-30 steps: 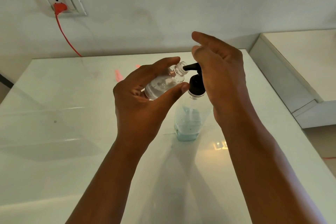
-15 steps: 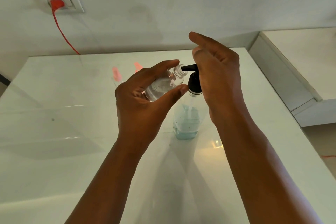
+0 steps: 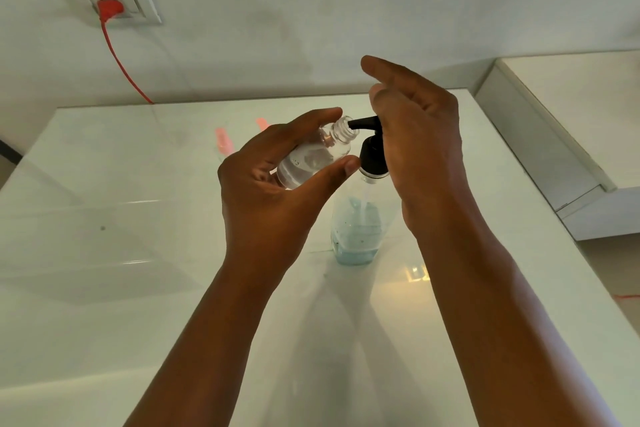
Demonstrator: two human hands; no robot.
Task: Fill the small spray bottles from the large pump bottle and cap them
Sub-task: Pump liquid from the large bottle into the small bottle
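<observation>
mid-fill: the left hand (image 3: 277,191) grips an uncapped, part-full small spray bottle (image 3: 313,158) at the pump nozzle (image 3: 362,122) while the right hand (image 3: 415,149) presses the pump, fingers hidden so i cannot tell its grip; capping remains.

White glossy bench (image 3: 114,288), set against a pale wall.
Carries a large pump bottle (image 3: 356,232), upright right of centre, clear-walled with black pump head and pale blue liquid low in the base. Two small pinkish marks (image 3: 223,140) near the far edge, possibly reflections; cannot tell. Small dark speck (image 3: 102,228) on the left part. Surface mirrors the wall and arms, with a bright yellowish glint (image 3: 417,272) just right of the bottle's base.
</observation>
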